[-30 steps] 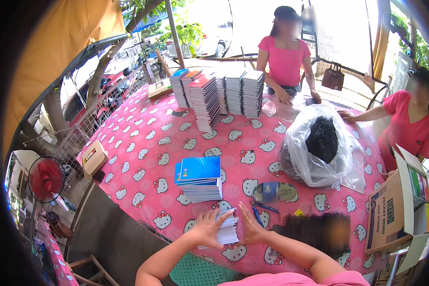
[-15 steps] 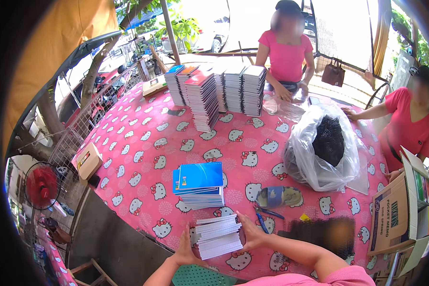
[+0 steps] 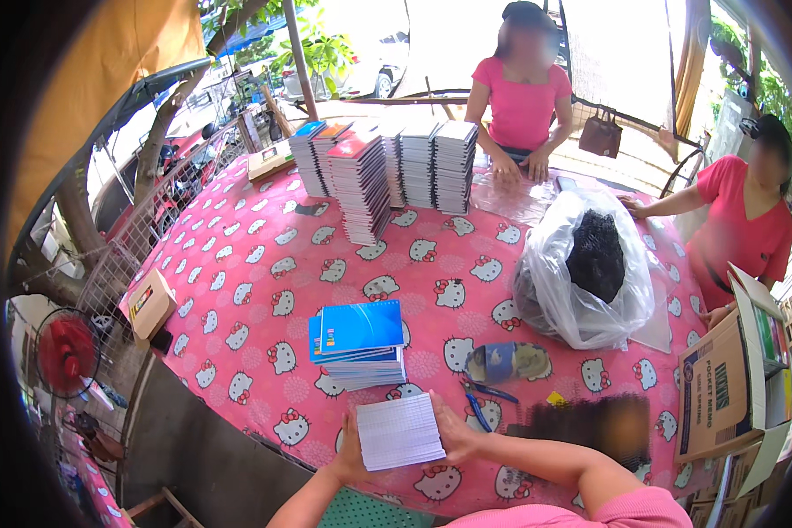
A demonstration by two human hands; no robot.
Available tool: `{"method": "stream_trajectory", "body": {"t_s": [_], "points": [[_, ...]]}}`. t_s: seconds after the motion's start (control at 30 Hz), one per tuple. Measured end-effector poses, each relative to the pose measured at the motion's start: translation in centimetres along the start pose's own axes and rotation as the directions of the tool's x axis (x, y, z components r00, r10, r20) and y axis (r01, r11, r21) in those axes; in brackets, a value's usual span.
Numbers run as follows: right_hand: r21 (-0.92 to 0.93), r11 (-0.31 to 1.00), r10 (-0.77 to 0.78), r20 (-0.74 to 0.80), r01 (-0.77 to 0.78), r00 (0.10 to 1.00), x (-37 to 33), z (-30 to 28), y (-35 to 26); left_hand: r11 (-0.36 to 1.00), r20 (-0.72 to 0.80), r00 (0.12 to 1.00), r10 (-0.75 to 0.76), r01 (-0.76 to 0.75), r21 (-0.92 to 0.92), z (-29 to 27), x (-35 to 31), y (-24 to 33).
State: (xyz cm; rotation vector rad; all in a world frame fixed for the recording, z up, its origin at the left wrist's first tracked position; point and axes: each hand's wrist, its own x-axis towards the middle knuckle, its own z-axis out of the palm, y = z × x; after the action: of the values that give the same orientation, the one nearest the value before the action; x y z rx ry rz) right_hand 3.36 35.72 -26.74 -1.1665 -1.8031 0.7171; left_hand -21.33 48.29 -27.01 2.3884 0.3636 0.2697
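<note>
Between my two hands is a stack of white ruled notepad sheets [image 3: 400,431] near the table's front edge. My left hand [image 3: 349,451] presses along its left side, and my right hand [image 3: 456,433] grips the right side; both are closed on it. The top sheet faces up, and the lower part of the stack is mostly hidden. Just beyond lies a pile of blue-covered spiral notepads [image 3: 358,339]. Blue-handled pliers [image 3: 477,409] rest to the right of my right hand, beside a roll-shaped blue and pale bundle [image 3: 508,362].
Tall stacks of spiral notepads [image 3: 358,189] stand at the back. A plastic bag [image 3: 546,299] with black coils, a dark bristly mat [image 3: 581,431] and an open cardboard box [image 3: 722,387] are at right. Two people in pink [image 3: 524,97] are across the patterned table [image 3: 273,290].
The sheets between my hands were fanned in uneven steps and now form an evener block with a flat top. The person at the back has shifted their hands.
</note>
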Motion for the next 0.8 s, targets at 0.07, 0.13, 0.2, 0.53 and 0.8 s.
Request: {"method": "stream_trajectory", "body": {"t_s": [0.07, 0.13, 0.2, 0.53, 0.8], "points": [[0.013, 0.997, -0.082, -0.069, 0.083, 0.994, 0.3, 0.1, -0.3, 0.945, -0.010, 0.997, -0.079, 0.071, -0.318, -0.4, 0.0, 0.3], [-0.098, 0.992, -0.089, -0.087, 0.080, 0.992, 0.0, -0.1, -1.9, 0.776, 0.060, 0.990, -0.131, 0.140, -0.615, -2.5, 1.3, 4.8], [-0.051, 0.996, -0.080, -0.084, 0.076, 0.993, -0.2, 0.2, -1.9, 0.953, 0.022, 0.999, -0.035, 0.040, -0.300, -2.8, 0.8, 4.2], [0.438, 0.819, 0.405, 0.016, -0.371, 0.914, 4.5, -1.4, -7.6, 0.507, 0.087, 0.901, -0.425, 0.316, -0.802, -6.7, 0.3, 4.2], [0.314, 0.452, 0.723, 0.419, -0.835, 0.549, 7.5, 0.2, -6.1, 0.027, 0.385, 0.600, -0.702, 0.562, -0.826, -12.4, 2.4, 0.8]]}}
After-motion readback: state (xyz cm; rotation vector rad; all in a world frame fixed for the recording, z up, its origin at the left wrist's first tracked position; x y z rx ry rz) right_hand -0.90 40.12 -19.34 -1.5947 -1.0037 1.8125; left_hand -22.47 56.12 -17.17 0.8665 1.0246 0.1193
